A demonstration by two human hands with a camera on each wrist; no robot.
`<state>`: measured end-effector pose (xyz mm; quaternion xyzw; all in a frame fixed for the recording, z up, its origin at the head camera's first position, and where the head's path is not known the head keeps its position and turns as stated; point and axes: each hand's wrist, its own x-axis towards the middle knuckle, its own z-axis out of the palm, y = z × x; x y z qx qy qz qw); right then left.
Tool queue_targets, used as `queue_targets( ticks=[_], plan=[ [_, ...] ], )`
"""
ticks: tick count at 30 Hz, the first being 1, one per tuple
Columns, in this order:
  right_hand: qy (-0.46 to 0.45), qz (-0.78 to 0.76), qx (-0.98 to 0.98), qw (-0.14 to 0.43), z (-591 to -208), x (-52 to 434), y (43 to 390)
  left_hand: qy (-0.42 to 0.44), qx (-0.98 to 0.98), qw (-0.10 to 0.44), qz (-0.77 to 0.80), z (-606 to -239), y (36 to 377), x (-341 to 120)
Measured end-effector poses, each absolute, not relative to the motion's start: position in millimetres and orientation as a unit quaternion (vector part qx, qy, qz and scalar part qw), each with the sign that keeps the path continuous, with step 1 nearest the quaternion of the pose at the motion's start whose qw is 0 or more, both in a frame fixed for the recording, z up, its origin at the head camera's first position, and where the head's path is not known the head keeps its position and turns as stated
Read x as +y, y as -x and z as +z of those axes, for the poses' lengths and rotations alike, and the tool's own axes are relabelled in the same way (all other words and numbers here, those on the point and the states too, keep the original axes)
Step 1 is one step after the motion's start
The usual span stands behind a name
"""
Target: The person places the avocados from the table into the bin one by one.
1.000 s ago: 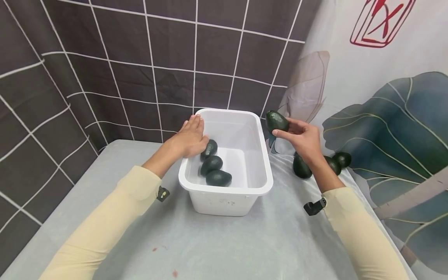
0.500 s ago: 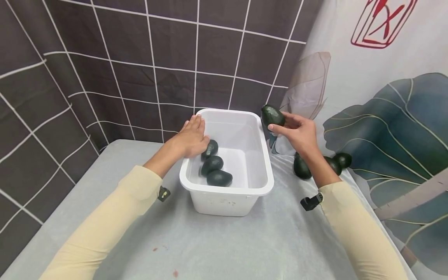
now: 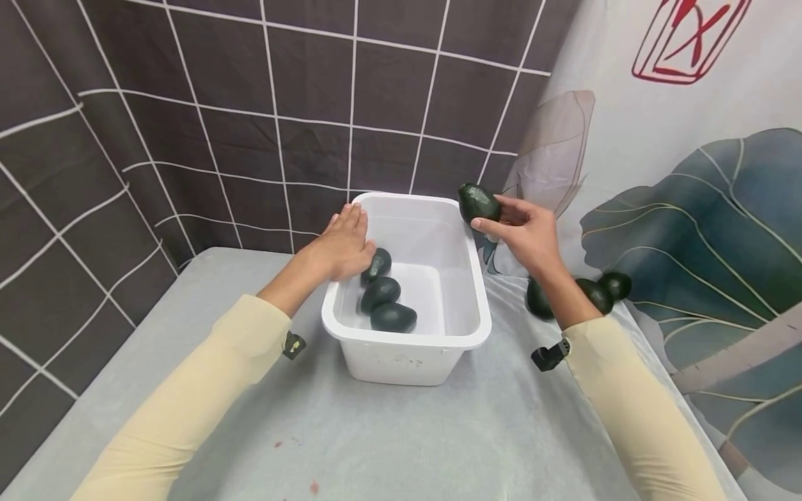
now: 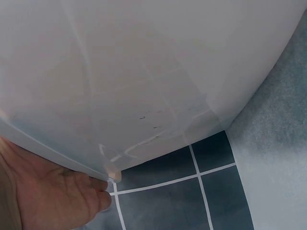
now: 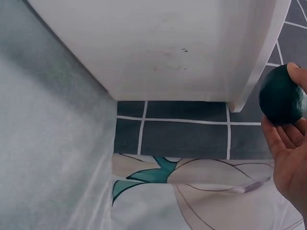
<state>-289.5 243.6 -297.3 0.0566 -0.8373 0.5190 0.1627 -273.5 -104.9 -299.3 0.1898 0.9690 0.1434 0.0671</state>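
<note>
Counter beneath, right hand grips an avocado beside the tub, straight-fingered left hand opposite; slackening could drop it outside.

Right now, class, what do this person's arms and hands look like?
The left sleeve and right sleeve are long and pale yellow. The left-wrist device is black with some yellow; the right-wrist device is black. The left hand and right hand are bare.
</note>
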Motion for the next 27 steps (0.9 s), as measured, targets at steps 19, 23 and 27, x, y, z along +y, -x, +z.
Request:
queue_targets(
  ticks=[19, 23, 27],
  plan=[
    [-0.085, 0.502, -0.851, 0.131, -284, 227, 297, -0.188, 0.97, 0.065, 0.141, -301, 275, -104],
    [-0.085, 0.498, -0.853, 0.132, -282, 224, 300, -0.189, 0.969, 0.068, 0.145, -301, 275, -103],
    [-0.082, 0.491, -0.858, 0.128, -281, 221, 302, -0.188, 0.969, 0.068, 0.147, -301, 276, -104]
  ],
)
